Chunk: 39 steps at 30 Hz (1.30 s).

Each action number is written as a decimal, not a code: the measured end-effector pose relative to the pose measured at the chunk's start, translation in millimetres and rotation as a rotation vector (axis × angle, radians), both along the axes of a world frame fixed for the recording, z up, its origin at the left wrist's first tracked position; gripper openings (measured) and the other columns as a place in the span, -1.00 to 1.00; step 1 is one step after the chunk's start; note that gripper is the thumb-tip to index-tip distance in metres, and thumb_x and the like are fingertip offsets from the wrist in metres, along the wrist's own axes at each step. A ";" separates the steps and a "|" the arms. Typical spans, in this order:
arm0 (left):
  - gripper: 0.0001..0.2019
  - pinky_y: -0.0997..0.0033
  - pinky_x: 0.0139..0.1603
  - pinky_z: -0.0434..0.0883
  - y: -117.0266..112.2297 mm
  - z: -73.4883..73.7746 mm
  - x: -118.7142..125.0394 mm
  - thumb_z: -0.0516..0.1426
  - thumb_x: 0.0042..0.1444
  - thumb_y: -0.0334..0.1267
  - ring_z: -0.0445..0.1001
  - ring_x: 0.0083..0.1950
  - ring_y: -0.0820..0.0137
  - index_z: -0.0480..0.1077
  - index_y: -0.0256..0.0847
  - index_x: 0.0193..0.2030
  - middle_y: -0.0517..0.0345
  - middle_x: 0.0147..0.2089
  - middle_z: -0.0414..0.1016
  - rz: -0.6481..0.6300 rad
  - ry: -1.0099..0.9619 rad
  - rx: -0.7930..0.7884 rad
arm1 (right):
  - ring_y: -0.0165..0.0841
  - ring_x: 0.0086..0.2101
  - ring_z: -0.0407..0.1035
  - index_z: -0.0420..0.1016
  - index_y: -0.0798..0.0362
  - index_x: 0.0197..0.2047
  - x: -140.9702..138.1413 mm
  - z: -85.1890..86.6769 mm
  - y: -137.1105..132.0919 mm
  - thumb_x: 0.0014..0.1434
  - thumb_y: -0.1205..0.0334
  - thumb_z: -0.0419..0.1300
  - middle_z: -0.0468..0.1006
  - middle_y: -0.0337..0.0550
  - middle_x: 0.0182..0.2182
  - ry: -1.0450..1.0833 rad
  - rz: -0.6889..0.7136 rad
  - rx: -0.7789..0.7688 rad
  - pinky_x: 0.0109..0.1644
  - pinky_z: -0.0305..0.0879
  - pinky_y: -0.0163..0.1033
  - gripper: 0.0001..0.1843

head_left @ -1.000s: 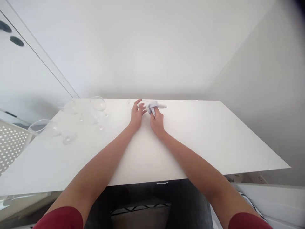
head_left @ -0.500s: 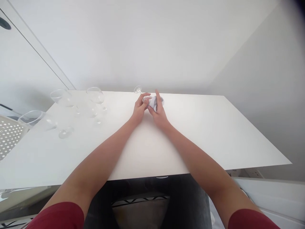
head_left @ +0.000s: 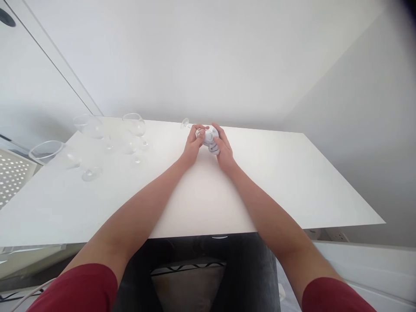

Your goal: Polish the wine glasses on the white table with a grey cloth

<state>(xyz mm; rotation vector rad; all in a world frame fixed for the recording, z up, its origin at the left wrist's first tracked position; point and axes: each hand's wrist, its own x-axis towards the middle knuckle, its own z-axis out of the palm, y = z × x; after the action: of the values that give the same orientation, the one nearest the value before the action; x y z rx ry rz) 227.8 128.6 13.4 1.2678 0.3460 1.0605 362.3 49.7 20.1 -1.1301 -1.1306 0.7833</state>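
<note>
Near the back of the white table, my left hand [head_left: 194, 143] is closed round the bowl of a stemmed wine glass [head_left: 185, 123]. The glass lies tilted sideways, its round foot sticking out to the upper left and its bowl mostly hidden by fingers. My right hand [head_left: 225, 146] grips a crumpled white cloth [head_left: 212, 141] against the rim end of the glass. Over on the left stand several clear wine glasses, among them a large front one [head_left: 52, 154] and a back one [head_left: 134, 125].
The white table [head_left: 325, 190] runs up to a pale wall [head_left: 208, 56]. Beyond its left end is a white perforated basket [head_left: 13, 173]. A white drawer or cabinet edge [head_left: 373, 260] sits below on the right.
My right fingers have shifted from upright to curled around the cloth, which is now bunched at the rim. The glass's foot has tilted slightly. The whole view has shifted a little.
</note>
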 end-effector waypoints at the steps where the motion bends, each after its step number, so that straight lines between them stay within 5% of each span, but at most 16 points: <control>1: -0.61 0.30 0.10 0.52 0.6 0.0 0.2 0.25 0.31 0.16 0.56 0.15 0.30 0.35 -0.06 0.04 -0.01 0.41 0.41 -0.027 -0.005 -0.003 | -0.20 0.26 0.36 0.34 -0.21 0.44 0.0 0.9 -0.7 0.33 -0.21 0.22 0.44 -0.15 0.35 0.034 0.028 0.004 0.35 0.36 -0.03 -0.31; 6: -0.61 0.16 0.34 0.43 0.2 2.2 1.4 0.35 0.23 0.07 0.24 0.57 0.10 0.42 -0.10 0.02 -0.07 0.57 0.24 -0.069 0.029 0.161 | -0.18 0.19 0.46 0.25 -0.20 0.46 6.1 -0.5 2.7 0.37 -0.34 0.13 0.50 -0.10 0.28 0.288 0.047 0.026 0.23 0.48 0.05 -0.27; 11: -0.63 0.15 0.22 0.55 -0.4 2.0 -1.6 0.33 0.22 0.11 0.52 0.25 0.20 0.47 -0.14 -0.10 -0.05 0.53 0.26 -0.020 0.070 0.011 | -0.22 0.19 0.41 0.39 -0.17 0.36 8.4 -5.4 6.5 0.34 -0.29 0.27 0.49 -0.12 0.25 0.018 -0.021 0.013 0.36 0.35 0.00 -0.34; 15: -0.51 0.14 0.19 0.60 0.7 0.9 -0.8 0.36 0.19 0.13 0.56 0.09 0.29 0.44 -0.08 0.11 -0.07 0.30 0.49 -0.035 0.029 0.000 | -0.21 0.19 0.42 0.43 -0.13 0.32 10.7 -7.4 6.8 0.33 -0.30 0.25 0.51 -0.11 0.24 0.036 0.017 0.048 0.35 0.36 -0.06 -0.36; 21: -0.51 0.09 0.20 0.61 1.8 -0.6 5.1 0.38 0.18 0.13 0.56 0.16 0.23 0.44 -0.10 0.09 -0.07 0.28 0.46 0.064 0.036 0.042 | -0.20 0.36 0.29 0.16 -0.21 0.52 12.0 -9.2 8.5 0.38 -0.34 0.16 0.30 -0.12 0.44 0.017 -0.064 0.029 0.44 0.30 0.02 -0.21; 24: -0.52 0.11 0.20 0.61 0.2 -0.8 3.5 0.37 0.18 0.13 0.57 0.19 0.21 0.43 -0.08 0.09 -0.07 0.31 0.44 0.077 0.065 0.131 | -0.19 0.39 0.24 0.25 -0.27 0.47 12.4 -7.4 7.1 0.38 -0.38 0.16 0.30 -0.19 0.45 -0.075 -0.031 -0.017 0.51 0.22 0.04 -0.27; 29: -0.48 0.16 0.10 0.64 -2.0 -0.2 1.6 0.31 0.20 0.23 0.59 0.15 0.20 0.41 -0.08 0.09 -0.10 0.29 0.47 0.032 0.111 0.171 | -0.16 0.18 0.48 0.41 -0.28 0.31 22.0 -6.7 6.9 0.36 -0.42 0.15 0.52 -0.19 0.23 0.050 0.138 -0.019 0.27 0.50 0.03 -0.37; 34: -0.47 0.18 0.23 0.58 -1.6 -0.3 2.0 0.33 0.20 0.20 0.51 0.32 0.16 0.43 -0.07 0.15 -0.09 0.35 0.43 0.041 0.110 0.169 | -0.20 0.18 0.48 0.35 -0.30 0.34 26.8 -13.3 12.3 0.33 -0.36 0.22 0.50 -0.20 0.25 0.108 0.026 0.079 0.25 0.51 0.01 -0.37; 39: -0.50 0.21 0.19 0.58 -5.0 -0.4 -1.0 0.30 0.24 0.20 0.53 0.29 0.17 0.47 -0.03 0.17 -0.06 0.43 0.38 -0.003 0.112 0.205 | -0.20 0.21 0.47 0.30 -0.30 0.39 22.8 -10.2 5.5 0.36 -0.35 0.20 0.45 -0.18 0.31 0.024 0.174 0.092 0.29 0.49 0.02 -0.35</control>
<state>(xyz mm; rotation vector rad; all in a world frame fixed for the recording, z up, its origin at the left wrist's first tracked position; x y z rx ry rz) 226.8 123.6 13.0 1.5150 0.3262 1.0445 385.1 55.2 9.9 -0.9525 -1.2443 0.8682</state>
